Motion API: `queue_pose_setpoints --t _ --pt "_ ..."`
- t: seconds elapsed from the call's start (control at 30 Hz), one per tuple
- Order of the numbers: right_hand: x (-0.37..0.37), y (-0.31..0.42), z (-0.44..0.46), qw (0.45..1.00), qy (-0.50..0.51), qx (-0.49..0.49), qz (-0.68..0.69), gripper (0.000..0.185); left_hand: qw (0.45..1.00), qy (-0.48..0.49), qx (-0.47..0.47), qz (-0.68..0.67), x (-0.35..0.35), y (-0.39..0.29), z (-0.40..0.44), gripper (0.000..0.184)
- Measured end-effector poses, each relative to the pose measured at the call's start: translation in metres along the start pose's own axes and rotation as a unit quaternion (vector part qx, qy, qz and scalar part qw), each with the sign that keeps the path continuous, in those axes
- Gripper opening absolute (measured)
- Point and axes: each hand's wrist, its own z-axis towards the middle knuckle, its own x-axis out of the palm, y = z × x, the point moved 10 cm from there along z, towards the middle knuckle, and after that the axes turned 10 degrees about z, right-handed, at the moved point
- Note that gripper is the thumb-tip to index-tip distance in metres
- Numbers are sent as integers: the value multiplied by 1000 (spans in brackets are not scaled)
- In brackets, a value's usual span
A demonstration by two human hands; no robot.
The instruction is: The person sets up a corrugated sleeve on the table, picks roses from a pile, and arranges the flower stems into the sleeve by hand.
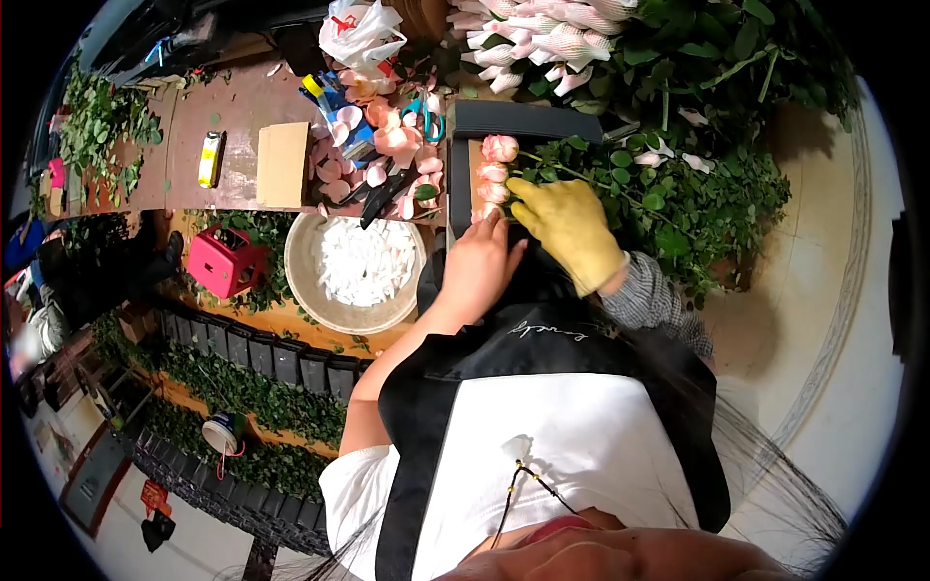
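Pink roses (492, 172) lie in a short column, blooms against the edge of a brown board (476, 155), with green stems running right. My bare left hand (481, 257) rests its fingertips on the lowest bloom, thumb held apart from the fingers. My right hand (572, 228) wears a yellow work glove and is curled over the stems just below the blooms; its inner fingers are partly hidden. A black tray-like frame (528, 120) borders the board. Leafy stems (668, 208) spread beyond the glove.
Left stand loose petals (397, 140), teal-handled scissors (426, 118), a cardboard piece (283, 165) and a yellow-white package (209, 160). A round tub (302, 281) of white pieces and a red stool (228, 261) are below. Net-wrapped roses (542, 39) are piled at the back.
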Motion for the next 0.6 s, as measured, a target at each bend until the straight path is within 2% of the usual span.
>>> queue_pose_setpoints --t 0.03,0.1,0.17,0.2,0.23,0.3,0.33,0.5,0.57,0.6 --pt "9 -4 0 1000 -10 -7 -27 34 997 6 2 78 13 -5 -1 33" --pt "43 -36 14 991 65 74 -87 37 995 12 16 103 22 -9 1 36" --pt "62 -52 26 991 78 66 -82 37 989 66 3 135 33 -7 2 34" --pt "70 -55 31 991 93 55 -77 38 990 25 11 136 28 -11 4 34" --pt "73 -59 31 991 90 59 -75 38 990 28 16 137 30 -10 3 34" --pt "58 -48 31 995 27 -5 100 40 989 53 20 138 35 -10 4 33" --pt "59 -47 31 996 37 -14 83 36 989 54 26 137 36 -13 6 33" --pt "62 -50 32 990 79 -33 111 40 987 44 7 152 31 -7 14 27" --pt "65 -51 29 989 102 -22 107 46 981 -53 55 177 16 -18 24 21" --pt "67 -49 27 991 101 -29 83 57 979 -62 68 179 20 -19 24 17"
